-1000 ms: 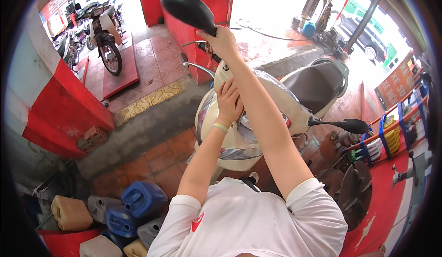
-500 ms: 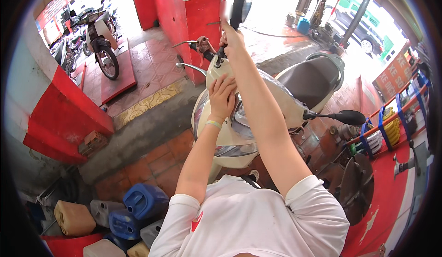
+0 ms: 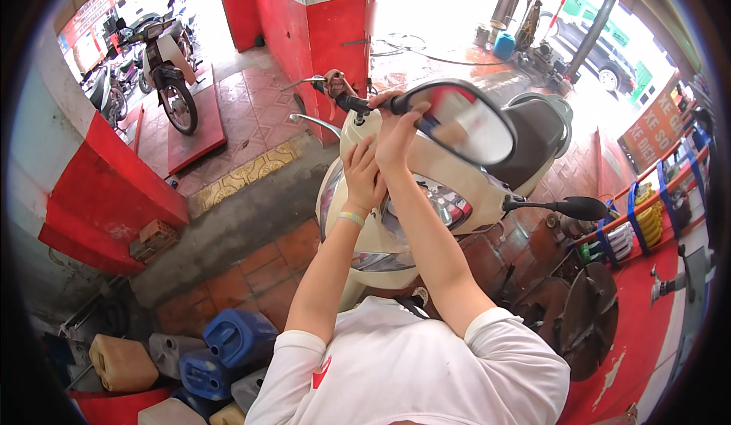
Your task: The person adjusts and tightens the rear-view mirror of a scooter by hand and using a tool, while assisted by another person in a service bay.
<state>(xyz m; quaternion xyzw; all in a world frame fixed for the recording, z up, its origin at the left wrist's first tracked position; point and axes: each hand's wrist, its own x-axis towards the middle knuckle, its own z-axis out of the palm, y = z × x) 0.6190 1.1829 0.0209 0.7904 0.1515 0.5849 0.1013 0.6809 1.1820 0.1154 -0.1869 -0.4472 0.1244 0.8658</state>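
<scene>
A cream scooter stands before me, its seat pointing away to the right. My right hand is closed round the stem end of a black-backed rear-view mirror near the handlebar; its glass faces up toward me. Below it, my left hand lies flat on the cream handlebar cover, fingers stretched out and holding nothing. The mirror's lower joint is hidden behind my right hand. A silver brake lever sticks out to the left. On the opposite side is another mirror, black and attached by its stem.
Plastic jerrycans crowd the lower left. A red and white pillar rises beyond the handlebar. A parked motorbike stands on a red ramp at the far left. On the right, a rack holds bottles beside a red panel.
The mirror has swung down to the right from upright, its glass now turned toward me. My right hand has come lower and nearer with it. The left hand stays on the cover.
</scene>
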